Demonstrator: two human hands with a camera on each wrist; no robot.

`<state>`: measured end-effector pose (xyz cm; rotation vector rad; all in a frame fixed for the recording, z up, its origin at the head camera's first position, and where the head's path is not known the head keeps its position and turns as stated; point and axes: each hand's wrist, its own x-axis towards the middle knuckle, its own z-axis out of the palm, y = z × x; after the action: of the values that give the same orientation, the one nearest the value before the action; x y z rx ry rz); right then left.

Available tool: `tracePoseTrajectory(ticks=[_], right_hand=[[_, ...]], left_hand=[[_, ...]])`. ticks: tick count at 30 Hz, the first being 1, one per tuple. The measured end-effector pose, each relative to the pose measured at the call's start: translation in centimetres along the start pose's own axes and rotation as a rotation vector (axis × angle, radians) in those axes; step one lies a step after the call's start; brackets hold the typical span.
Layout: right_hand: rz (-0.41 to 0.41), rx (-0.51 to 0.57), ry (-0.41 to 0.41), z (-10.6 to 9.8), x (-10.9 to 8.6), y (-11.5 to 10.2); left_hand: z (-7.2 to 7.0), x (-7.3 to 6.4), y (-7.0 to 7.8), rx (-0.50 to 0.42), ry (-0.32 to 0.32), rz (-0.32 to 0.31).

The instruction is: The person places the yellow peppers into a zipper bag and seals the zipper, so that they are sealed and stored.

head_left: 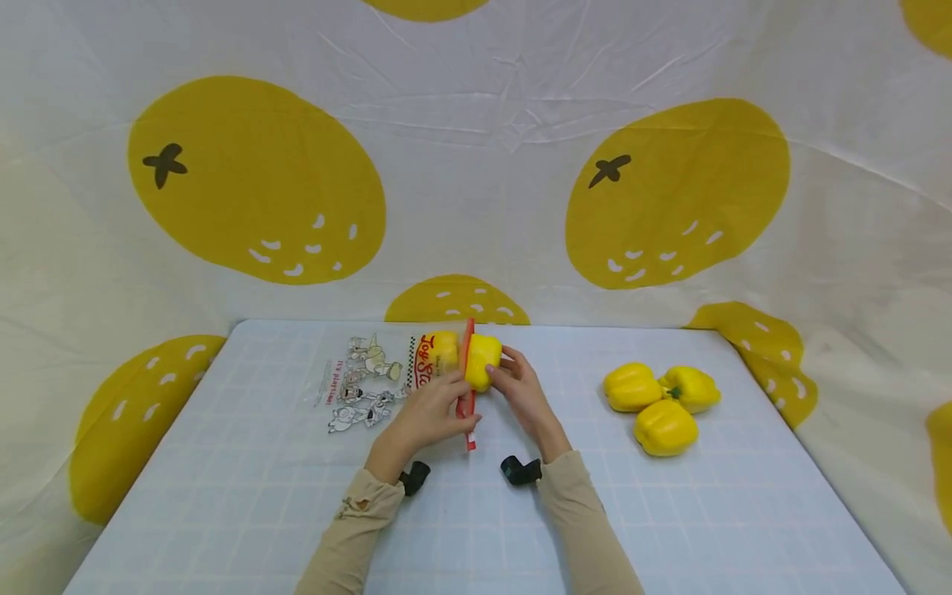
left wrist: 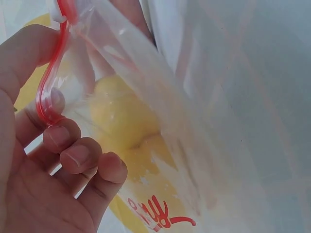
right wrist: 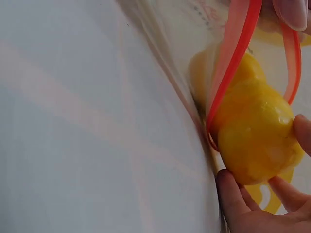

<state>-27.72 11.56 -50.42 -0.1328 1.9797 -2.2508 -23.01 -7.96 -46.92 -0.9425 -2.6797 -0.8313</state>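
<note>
A clear zip bag (head_left: 320,372) printed with cartoon figures and red lettering lies left of the middle of the table. My left hand (head_left: 430,411) pinches its red zip edge (left wrist: 44,87) between thumb and fingers, and the mouth gapes in the right wrist view. In that mouth is a yellow bell pepper (right wrist: 262,133), which my right hand (head_left: 526,397) holds by its outer end with thumb and fingertips. Deeper in the bag, another yellow bell pepper (head_left: 444,345) shows through the plastic.
Three more yellow bell peppers (head_left: 665,428) sit grouped on the right of the table (head_left: 245,496). A white cloth (head_left: 476,190) with large yellow fruit prints rises behind the table's far edge. Black devices (head_left: 521,471) are worn at both wrists.
</note>
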Motion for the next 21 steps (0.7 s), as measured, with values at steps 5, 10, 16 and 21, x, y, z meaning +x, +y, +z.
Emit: tracePoseTrajectory(ticks=[5,10,16,21], right_hand=[[0.010,-0.034,0.000,-0.01,0.08,0.02],[0.008,-0.054,-0.024,-0.05,-0.07,-0.08],[0.007,-0.059,-0.040,0.06,-0.15,-0.25],[0.014,-0.033,0.018,0.27,-0.08,-0.20]], left_hand=[[0.00,0.05,0.05,0.012,0.012,0.004],[0.15,0.11,-0.04,0.015,0.018,0.016],[0.12,0.14,0.03,0.002,0.002,0.010],[0.21,0.20,0.02,-0.005,-0.003,0.004]])
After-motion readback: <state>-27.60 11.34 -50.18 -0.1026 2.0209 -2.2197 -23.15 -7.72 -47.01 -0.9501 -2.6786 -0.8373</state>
